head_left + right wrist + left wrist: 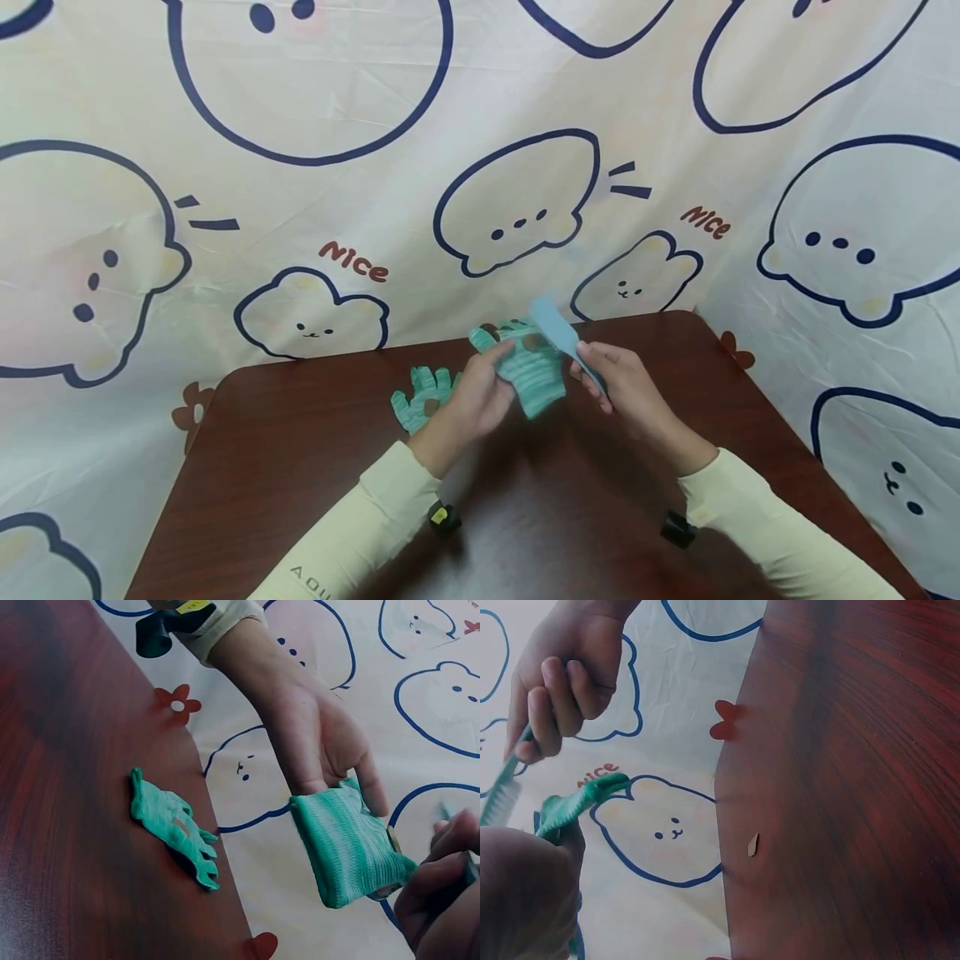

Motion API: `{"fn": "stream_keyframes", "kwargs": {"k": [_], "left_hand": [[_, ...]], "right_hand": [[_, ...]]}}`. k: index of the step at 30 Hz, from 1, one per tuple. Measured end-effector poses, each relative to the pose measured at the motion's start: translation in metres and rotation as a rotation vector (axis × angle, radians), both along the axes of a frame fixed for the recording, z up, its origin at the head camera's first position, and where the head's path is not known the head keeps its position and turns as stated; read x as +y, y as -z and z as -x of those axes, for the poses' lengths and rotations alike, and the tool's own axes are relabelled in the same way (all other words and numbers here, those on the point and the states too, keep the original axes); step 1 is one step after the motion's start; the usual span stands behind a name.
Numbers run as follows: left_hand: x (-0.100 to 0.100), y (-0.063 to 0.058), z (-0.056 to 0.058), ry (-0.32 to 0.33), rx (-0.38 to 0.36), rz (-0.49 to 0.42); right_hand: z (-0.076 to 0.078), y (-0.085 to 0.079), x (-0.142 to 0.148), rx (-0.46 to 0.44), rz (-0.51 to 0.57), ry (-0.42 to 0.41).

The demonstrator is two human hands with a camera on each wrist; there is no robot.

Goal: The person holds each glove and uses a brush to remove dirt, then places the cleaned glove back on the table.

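At the far left, a cloth (360,200) printed with cartoon faces rises behind the counter (247,467), the dark wood surface under everything. Next comes the left sleeve (360,517), pale, with a small black device (445,518) under its cuff. Just beyond the left wrist, a green glove (417,398) lies on the counter, its fingers toward the cloth. Then the left hand (480,396), its grip narrow, holds the second glove (538,379) above the counter by one side, thumb on the face; whether its other fingers are behind or inside the cuff, I cannot tell. The brush (553,325), pale blue, slants across that glove's right edge; whether they touch is unclear. Rightmost, the right hand (626,383) grips the brush's handle, fingers curled round it, ahead of the right sleeve (772,525).
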State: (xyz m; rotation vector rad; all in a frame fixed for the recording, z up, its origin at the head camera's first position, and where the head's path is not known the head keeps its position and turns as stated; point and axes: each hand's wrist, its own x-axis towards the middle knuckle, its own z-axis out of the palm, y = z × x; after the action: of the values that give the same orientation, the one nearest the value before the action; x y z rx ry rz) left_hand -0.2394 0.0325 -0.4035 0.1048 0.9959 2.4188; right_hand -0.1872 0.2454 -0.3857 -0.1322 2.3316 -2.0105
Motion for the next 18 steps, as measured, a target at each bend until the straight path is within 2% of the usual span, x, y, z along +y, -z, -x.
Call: {"fn": "stream_keyframes", "kwargs": {"k": [5, 9, 18], "left_hand": [[0.002, 0.000, 0.001, 0.014, 0.020, 0.000], [0.004, 0.000, 0.002, -0.011, 0.020, 0.008], [0.004, 0.006, -0.003, -0.081, 0.063, 0.085]], "right_hand": [[0.000, 0.005, -0.005, -0.026, -0.060, -0.059], [0.001, 0.010, -0.009, -0.042, -0.086, -0.070], [0.004, 0.010, -0.008, -0.040, -0.164, 0.061]]}}
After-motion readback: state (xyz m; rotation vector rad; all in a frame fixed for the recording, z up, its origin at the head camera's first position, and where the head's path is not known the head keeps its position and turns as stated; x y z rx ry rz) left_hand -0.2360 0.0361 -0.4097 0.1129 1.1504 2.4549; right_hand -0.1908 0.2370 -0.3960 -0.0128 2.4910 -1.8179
